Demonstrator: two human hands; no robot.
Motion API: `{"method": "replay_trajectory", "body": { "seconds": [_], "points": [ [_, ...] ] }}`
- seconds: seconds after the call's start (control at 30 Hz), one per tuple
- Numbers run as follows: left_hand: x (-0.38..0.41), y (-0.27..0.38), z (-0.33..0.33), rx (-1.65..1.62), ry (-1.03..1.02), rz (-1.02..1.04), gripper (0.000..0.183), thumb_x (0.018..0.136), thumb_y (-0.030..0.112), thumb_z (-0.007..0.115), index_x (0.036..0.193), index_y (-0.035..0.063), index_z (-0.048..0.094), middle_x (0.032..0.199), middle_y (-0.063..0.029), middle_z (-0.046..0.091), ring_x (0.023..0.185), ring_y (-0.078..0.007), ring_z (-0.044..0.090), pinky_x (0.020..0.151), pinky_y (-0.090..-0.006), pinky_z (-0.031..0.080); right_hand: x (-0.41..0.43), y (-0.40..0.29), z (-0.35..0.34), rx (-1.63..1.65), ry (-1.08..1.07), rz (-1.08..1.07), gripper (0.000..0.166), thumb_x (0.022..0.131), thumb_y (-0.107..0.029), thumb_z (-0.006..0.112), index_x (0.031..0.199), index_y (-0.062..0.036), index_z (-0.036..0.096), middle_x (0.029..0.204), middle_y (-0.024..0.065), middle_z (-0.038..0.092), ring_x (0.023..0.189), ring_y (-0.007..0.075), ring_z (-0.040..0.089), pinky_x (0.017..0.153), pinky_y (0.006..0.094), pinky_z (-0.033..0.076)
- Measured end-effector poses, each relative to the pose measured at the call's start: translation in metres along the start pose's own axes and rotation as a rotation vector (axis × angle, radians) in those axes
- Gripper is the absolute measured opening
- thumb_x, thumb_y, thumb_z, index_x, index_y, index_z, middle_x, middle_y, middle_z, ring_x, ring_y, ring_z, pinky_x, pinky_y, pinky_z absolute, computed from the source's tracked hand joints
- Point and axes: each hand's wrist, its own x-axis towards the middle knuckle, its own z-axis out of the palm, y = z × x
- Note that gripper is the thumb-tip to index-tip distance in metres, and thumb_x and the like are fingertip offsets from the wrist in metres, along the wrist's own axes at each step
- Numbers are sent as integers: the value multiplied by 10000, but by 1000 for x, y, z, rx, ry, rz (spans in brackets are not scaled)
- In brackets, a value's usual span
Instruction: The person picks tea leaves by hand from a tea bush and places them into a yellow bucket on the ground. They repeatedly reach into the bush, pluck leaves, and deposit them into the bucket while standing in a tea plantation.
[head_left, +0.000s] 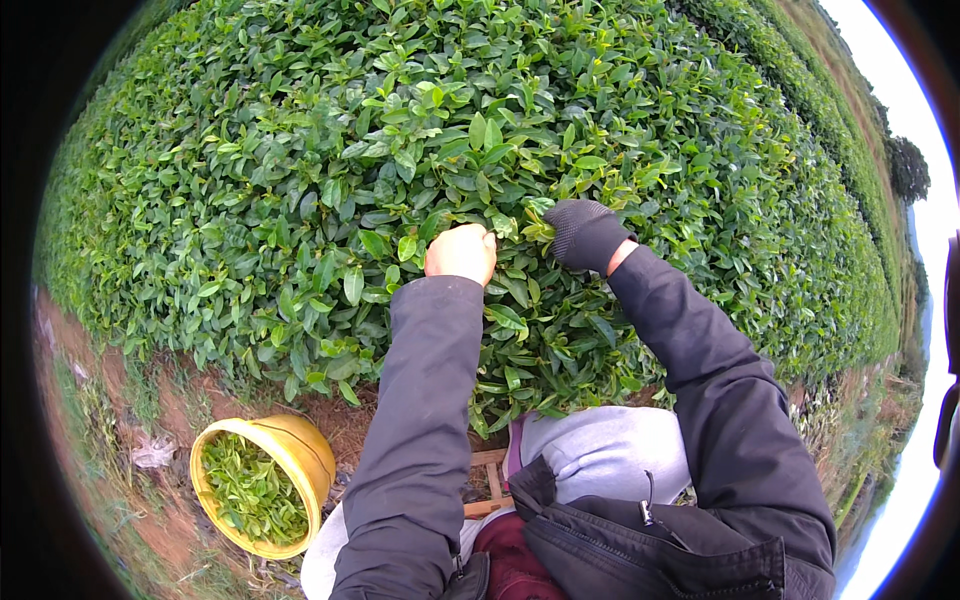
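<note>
A dense hedge of tea bushes (322, 180) fills the space before me, glossy green with paler young shoots. Bare and curled, my left hand (460, 253) reaches into the front of the foliage; its fingertips are hidden, so what lies between them does not show. Just to its right is my right hand (589, 234), in a dark knitted glove. It is closed around a small bunch of yellow-green leaves (538, 227) that sticks out on its left side. A gap of leaves separates the two hands.
On the ground at my left, a yellow plastic bucket (319, 457) leans towards me, holding loose green leaves (251, 491). A wooden frame (491, 480) shows between my legs. Reddish soil (169, 525) with grass and a pale scrap (152, 452) borders the hedge. More hedge rows stand at the right.
</note>
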Motion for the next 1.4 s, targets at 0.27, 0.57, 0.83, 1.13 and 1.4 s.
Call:
{"method": "replay_trajectory", "body": {
  "seconds": [0.27, 0.57, 0.83, 1.13, 1.4],
  "points": [
    [0, -17, -35, -727, 0, -9, 308, 848, 330, 580, 761, 36, 608, 557, -48, 489, 484, -173, 428, 484, -294, 359, -30, 11, -12, 1412, 249, -130, 235, 841, -251, 612, 910, -27, 626, 857, 48, 645, 709, 127, 583, 636, 291, 489],
    [-53, 23, -156, -971, -568, 347, 248, 857, 284, 634, 739, 72, 578, 562, 50, 503, 441, -39, 390, 425, -206, 301, -45, 41, -43, 1607, 150, 137, 224, 824, -279, 650, 902, -88, 564, 697, -9, 521, 566, 100, 501, 493, 255, 422],
    [-122, 23, -65, 88, -883, 732, 309, 762, 396, 660, 715, 92, 635, 596, -104, 570, 587, -290, 566, 561, -394, 436, -17, 16, -4, 106, 213, 104, 328, 700, -77, 631, 1027, -78, 613, 989, 165, 599, 924, 330, 593, 809, 398, 484],
    [-138, 37, -43, 172, -931, 635, 326, 796, 399, 602, 712, 86, 636, 667, -120, 600, 676, -324, 590, 627, -426, 460, -15, 37, 10, 217, 178, 50, 210, 775, -158, 595, 954, -55, 637, 887, 160, 641, 856, 299, 625, 731, 392, 506],
    [-118, 32, -35, 51, -775, 619, 253, 789, 349, 614, 834, 109, 680, 704, -124, 629, 696, -310, 611, 652, -419, 475, -43, 54, -38, 1891, 257, 179, 228, 811, -225, 645, 976, -83, 579, 850, 13, 597, 635, 110, 509, 587, 326, 507]
  ]
}}
